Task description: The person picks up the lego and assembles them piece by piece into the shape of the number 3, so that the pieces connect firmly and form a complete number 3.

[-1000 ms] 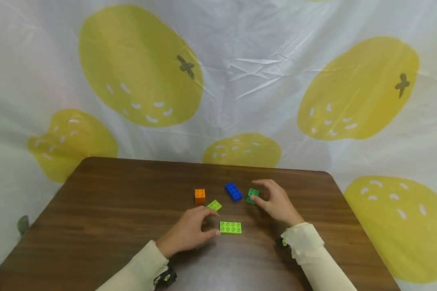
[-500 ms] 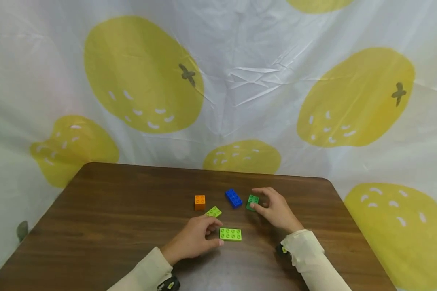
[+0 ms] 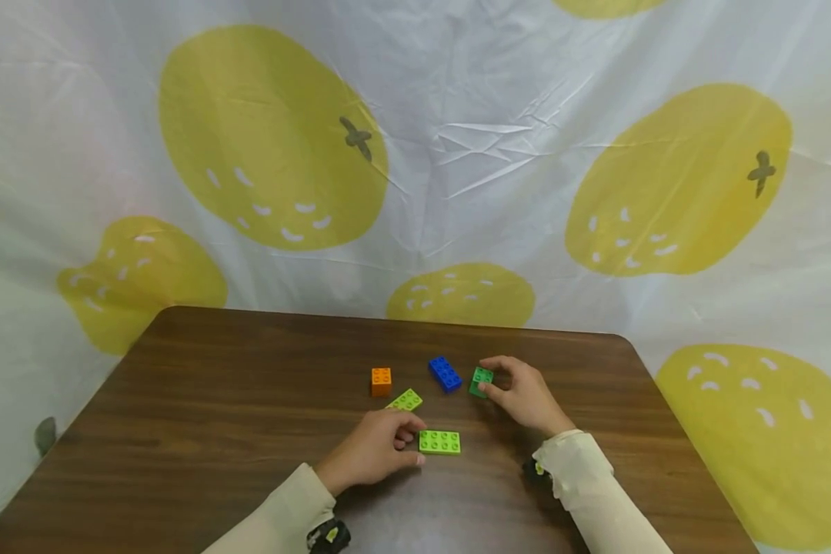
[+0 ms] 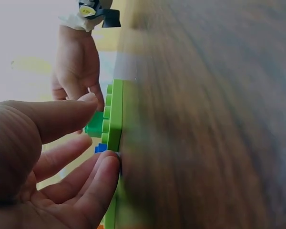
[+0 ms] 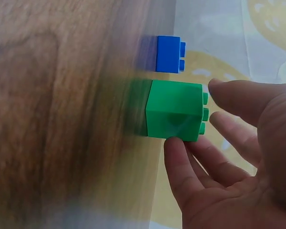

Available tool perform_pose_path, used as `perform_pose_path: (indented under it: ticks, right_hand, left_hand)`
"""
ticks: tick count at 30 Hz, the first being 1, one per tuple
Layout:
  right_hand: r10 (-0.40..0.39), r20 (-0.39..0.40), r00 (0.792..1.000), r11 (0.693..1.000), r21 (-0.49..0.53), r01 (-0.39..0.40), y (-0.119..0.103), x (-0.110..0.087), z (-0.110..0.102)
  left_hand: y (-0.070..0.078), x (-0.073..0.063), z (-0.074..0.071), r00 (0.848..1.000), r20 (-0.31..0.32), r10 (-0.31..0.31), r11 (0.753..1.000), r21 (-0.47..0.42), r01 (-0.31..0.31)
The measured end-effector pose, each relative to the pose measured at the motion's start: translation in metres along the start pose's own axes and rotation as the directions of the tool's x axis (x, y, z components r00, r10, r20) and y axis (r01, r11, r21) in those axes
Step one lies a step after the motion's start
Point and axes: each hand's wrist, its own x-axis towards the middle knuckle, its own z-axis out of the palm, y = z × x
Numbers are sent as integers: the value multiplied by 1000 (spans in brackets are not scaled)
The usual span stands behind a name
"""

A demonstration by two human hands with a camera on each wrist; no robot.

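Your left hand [image 3: 372,454], thumb and fingers parted, apparently to span it, stands at the left end of the light-green brick [image 3: 439,442]. Your right hand [image 3: 526,394], likewise parted, curves about the green brick [image 3: 481,376], nearer the far-right corner of the brown table [image 3: 249,369]; contact is unclear. Studs face up, presumably for steadiness. Behind hangs a fruit-printed cloth [image 3: 471,61].

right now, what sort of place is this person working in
Probably an indoor tabletop play or filming spot; the wider room is hidden. A wood-grain table, fruit-print fabric backdrop and studded toy building bricks suggest it.
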Motion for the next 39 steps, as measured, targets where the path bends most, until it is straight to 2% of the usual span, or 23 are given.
perform_pose_path:
  ticks: [5,11,15,19,29,39]
  right_hand:
    - [-6,-19,1000,998,-64,4,3,1,0]
    - [21,-23,1000,995,-101,-23,5,1,1]
    - [38,-21,999,995,-89,-40,6,1,1]
    - [46,-11,999,997,-66,-47,6,0,0]
    - [73,2,997,997,-30,-73,4,0,1]
    - [80,1,997,996,-28,-80,4,2,0]
  left_hand:
    - [0,4,3,1000,4,-25,999,-32,25]
    - [-2,8,9,1000,-12,-21,999,-30,21]
    - [-3,11,11,1000,-22,-19,999,-45,18]
    - [-3,14,11,999,-23,-49,996,-72,47]
    - [1,14,12,998,-59,-31,999,-23,29]
    - [2,11,11,998,-49,-48,999,-18,47]
